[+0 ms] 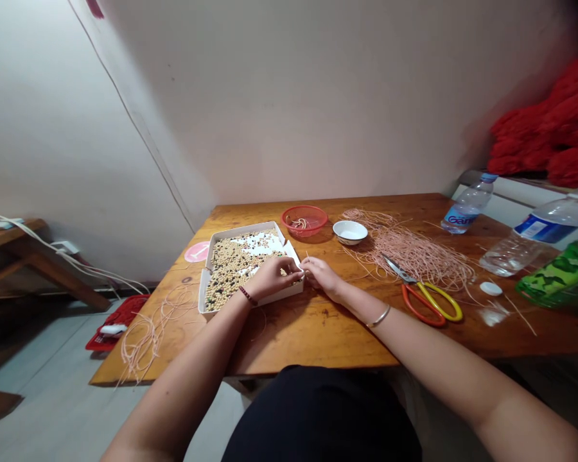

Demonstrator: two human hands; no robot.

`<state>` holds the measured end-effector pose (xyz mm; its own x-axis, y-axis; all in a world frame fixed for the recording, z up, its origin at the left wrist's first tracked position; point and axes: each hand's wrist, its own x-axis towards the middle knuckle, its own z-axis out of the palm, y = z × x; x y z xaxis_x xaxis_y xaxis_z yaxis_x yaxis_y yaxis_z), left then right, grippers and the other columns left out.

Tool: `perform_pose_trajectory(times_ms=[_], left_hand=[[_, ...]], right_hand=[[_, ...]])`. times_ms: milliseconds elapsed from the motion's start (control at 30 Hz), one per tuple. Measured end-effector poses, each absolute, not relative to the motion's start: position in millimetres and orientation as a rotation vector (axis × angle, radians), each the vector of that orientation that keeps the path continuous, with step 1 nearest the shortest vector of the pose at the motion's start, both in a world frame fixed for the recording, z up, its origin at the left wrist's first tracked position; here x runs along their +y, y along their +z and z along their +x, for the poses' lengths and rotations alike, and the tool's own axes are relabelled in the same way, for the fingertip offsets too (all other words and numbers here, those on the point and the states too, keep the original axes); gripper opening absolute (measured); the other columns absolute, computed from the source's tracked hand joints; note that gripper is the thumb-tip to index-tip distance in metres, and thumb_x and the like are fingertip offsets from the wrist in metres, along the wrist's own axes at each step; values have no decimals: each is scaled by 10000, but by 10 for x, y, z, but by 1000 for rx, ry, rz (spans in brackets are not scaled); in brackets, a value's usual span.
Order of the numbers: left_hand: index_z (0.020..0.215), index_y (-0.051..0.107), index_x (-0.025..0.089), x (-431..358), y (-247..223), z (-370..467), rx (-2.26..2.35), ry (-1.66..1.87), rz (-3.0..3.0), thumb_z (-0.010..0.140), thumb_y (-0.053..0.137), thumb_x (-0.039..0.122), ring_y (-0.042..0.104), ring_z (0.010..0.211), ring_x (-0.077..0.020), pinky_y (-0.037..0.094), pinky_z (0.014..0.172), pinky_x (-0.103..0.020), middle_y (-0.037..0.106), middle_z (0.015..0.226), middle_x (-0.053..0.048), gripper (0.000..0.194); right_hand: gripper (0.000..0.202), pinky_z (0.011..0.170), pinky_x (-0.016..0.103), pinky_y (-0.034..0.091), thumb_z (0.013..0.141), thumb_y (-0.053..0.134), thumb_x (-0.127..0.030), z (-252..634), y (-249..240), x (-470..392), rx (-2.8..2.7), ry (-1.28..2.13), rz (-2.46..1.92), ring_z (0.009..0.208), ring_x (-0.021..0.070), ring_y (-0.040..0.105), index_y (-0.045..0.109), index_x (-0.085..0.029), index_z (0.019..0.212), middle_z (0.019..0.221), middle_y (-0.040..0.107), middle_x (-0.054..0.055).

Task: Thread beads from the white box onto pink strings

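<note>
My left hand point(272, 277) is closed in a pinch over the near right corner of a white box point(201, 301). Inside the box lie many small beads point(231, 260), mostly cream with some dark ones. My right hand point(322, 276) is also pinched, its fingertips meeting the left ones just beside that corner. A thin pale strand, apparently cord, pokes up from the right fingertips. What the left fingers grip is too small to make out. Right of my hands lie a heap of pink cord point(414, 250) and scissors point(417, 289) with one orange and one yellow handle.
Behind the hands stand a red plastic basket point(304, 221) and a white bowl point(350, 232). Several bottles, including a small water bottle point(467, 205), and a white cap point(490, 289) are at right. Loose cords point(142, 340) hang over the left table edge. A wall rises behind the table.
</note>
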<state>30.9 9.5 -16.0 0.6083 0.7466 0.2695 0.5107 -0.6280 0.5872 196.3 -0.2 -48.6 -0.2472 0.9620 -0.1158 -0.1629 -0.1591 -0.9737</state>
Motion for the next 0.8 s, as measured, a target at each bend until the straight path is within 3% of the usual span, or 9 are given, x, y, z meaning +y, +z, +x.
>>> perform_pose_trajectory(times_ms=[567,800], left_hand=[[753,592,178,109,-192,288,1307,838,2430,761,632,402,566,655,-132,403,616,-232,644,730,-11,228],[781,596,198,104,-190,285,1319,851,2449,759,641,416,570,678,-134,402,622,-229,641,751,2,224]], right_hand=[[229,360,201,93,733,590,-403,1951,-505,-3,-1266,1563,-1019,336,41,201,500,-193,718,405,301,-105],[282,360,204,75,667,649,-396,1982,-512,18,-1213,1626,-976,339,28,185,453,-193,669,412,297,-119]])
